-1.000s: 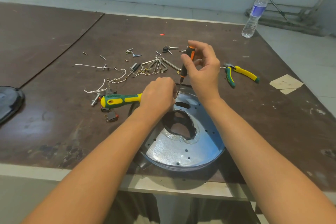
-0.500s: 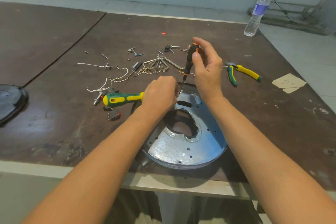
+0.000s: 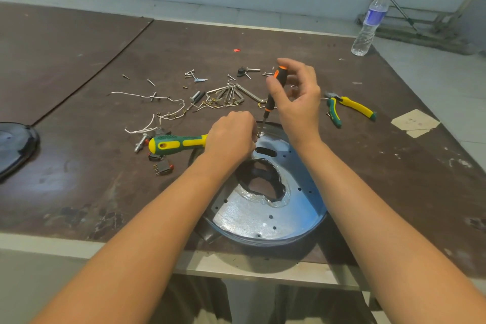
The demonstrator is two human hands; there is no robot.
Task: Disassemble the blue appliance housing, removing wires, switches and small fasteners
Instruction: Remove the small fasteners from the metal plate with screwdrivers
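Bench (image 3: 79,192): dark brown, near edge low in the frame
Blue housing (image 3: 247,216): round, flat at lower centre by that near edge, ragged hole in the middle
Left hand (image 3: 231,137): fingers curled at the housing's far rim beside the driver tip; whether pinching anything, cannot tell
Right hand (image 3: 297,97): just above, thumb and fingers pinching the small screwdriver's handle
Small screwdriver (image 3: 270,102): black and orange, nearly upright, tip at the far rim
Green screwdriver (image 3: 176,142): lying left of the left hand
Switches (image 3: 163,167): just below its handle
White wires (image 3: 157,116), hex keys (image 3: 231,95): strewn higher, centre
Pliers (image 3: 347,108): right of the right hand
Bottle (image 3: 370,21): upright, upper right
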